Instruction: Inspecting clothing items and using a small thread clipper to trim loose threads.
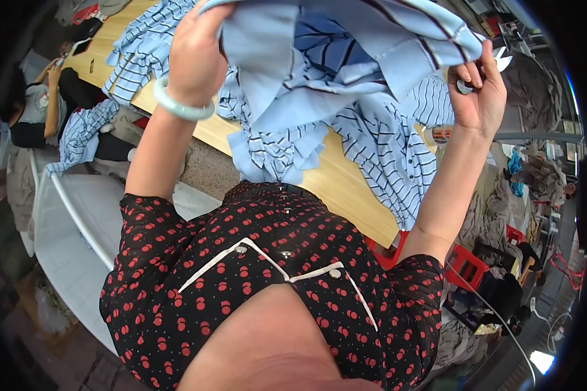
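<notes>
A light blue shirt (261,62) with dark stripes is stretched out between my raised hands, its cloth hanging in a wide loop above the table. My left hand (199,58), with a pale green bangle (181,104) at the wrist, is closed on one edge of it. At the opposite edge, my right hand (477,98) pinches the cloth between thumb and fingers. That same hand also keeps a small pair of scissors (503,60) in its palm; silver blades stick out beside the fingers, and a finger loop shows near the bent fingers.
More striped blue shirts (388,159) lie on the wooden table (346,195), others further left (143,52). A seated person (42,107) is at the left. A small labelled container (441,135) stands near the right forearm. Red plastic stools (466,266) and cloth heaps (486,212) are at the right.
</notes>
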{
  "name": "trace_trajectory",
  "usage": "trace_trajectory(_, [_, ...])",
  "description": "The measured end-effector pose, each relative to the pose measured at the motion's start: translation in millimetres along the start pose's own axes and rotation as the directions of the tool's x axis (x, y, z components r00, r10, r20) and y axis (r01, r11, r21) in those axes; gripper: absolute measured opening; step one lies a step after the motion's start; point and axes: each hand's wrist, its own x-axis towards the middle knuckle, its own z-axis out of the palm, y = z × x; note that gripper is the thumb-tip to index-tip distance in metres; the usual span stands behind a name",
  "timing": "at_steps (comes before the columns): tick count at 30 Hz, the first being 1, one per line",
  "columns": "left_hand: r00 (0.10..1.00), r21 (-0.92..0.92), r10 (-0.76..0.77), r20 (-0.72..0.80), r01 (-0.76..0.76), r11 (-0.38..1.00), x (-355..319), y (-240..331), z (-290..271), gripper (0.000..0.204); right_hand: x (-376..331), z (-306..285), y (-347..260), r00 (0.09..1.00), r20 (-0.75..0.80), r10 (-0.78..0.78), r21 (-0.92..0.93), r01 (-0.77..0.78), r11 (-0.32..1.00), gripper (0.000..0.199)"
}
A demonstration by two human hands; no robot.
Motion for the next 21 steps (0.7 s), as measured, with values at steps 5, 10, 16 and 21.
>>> trace_trajectory(5, [0.657, -0.520, 0.027, 0.753, 0.569, 0.637, -27.2, 73.7, 29.5, 0.024, -2.9, -32.7, -5.9, 0.998, 0.048, 0.028, -0.091, -0.024, 0.996, 0.011])
trace_trajectory(10, [0.247, -0.242, 0.056, 0.967, 0.831, 0.500, -105.3, 54.3, 87.1, 0.032, -52.6, -64.9, -14.1, 0.980, 0.135, 0.147, -0.190, -0.120, 0.975, 0.011])
trace_trajectory(16, [0.347, -0.178, -0.878, 0.329, 0.936, 0.303, -175.4, -60.4, 102.8, 0.024, -103.4, -85.3, -32.4, 0.943, 0.280, 0.178, -0.177, -0.131, 0.975, 0.024])
trace_trajectory(21, [-0.303, -0.189, -0.843, 0.444, 0.889, -0.418, -182.7, -89.7, 105.9, 0.046, -114.9, -83.7, -36.2, 0.957, 0.260, 0.128, -0.095, -0.107, 0.990, 0.026])
